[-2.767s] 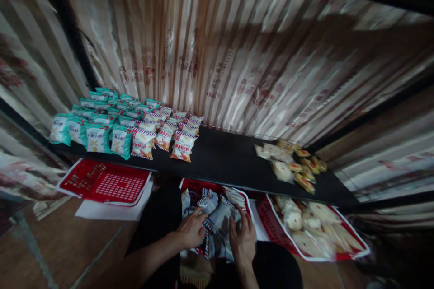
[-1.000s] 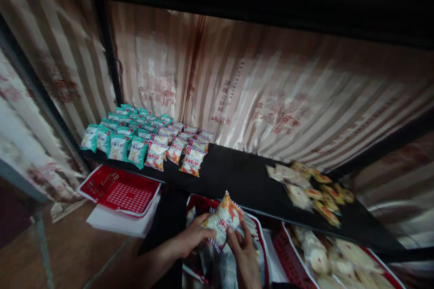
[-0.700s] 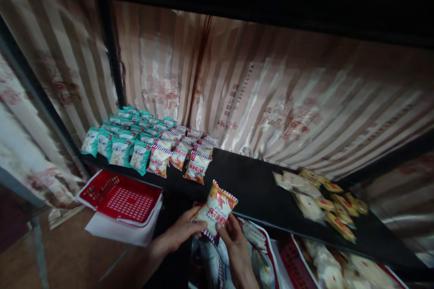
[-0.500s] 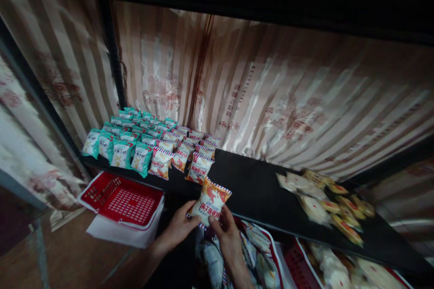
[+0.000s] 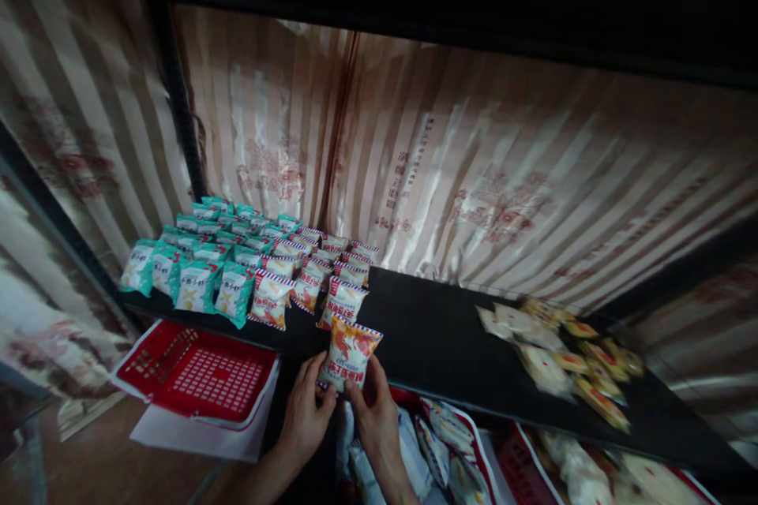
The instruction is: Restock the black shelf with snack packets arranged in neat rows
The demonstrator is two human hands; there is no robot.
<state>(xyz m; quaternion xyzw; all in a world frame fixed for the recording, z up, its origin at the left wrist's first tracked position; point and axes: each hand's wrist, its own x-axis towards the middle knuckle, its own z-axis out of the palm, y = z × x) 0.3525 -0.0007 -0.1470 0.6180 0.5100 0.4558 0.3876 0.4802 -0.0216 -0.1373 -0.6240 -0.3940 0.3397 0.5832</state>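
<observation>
Between my two hands is an orange and white snack bag (image 5: 350, 355) with a striped top edge, its print upside down to me. My left hand (image 5: 309, 404) grips its lower left side, thumb in front. My right hand (image 5: 374, 404) holds the lower right corner, thumb on the front face. The bag is at the shelf's front edge, just before the nearest of several white-and-red striped snack bags (image 5: 343, 302) standing in rows. Left of those stand rows of teal snack bags (image 5: 197, 286).
A red basket (image 5: 222, 375) with few visible contents sits lower left. Below my hands, another basket holds snack bags (image 5: 438, 434). Yellow and whitish packets (image 5: 548, 371) lie on the black shelf (image 5: 426, 331) at right. A third basket (image 5: 524, 461) stands lower right. Striped curtains (image 5: 474, 173) hang behind.
Both hands have shifted slightly left with the snack bag, which is more upright and closer to the front striped bag. The view has also shifted a little.
</observation>
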